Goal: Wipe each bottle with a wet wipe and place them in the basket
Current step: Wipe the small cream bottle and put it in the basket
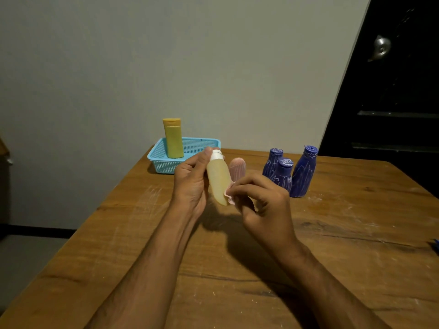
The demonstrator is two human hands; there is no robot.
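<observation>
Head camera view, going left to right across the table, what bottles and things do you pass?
Blue basket with the yellow bottle standing in it → pale bottle held in the left hand → pink bottle → three dark blue bottles.

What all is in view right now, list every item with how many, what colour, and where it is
Yellow bottle: one, yellow with a yellow cap, upright in the basket.
Basket: one, light blue mesh, far left part of the table by the wall.
Pale bottle: one, pale yellow with a white cap, held above the table.
Wet wipe: one, pinkish white, pressed against the pale bottle's lower end.
Pink bottle: one, pink, on the table behind the pale bottle, partly hidden.
Blue bottles: three, dark blue with white scribbles, upright together on the table's right side.
Table: one, brown wood, scuffed.
Door: one, black with a metal knob, right background.
Left hand: holds the pale bottle.
Right hand: pinches the wet wipe.
</observation>
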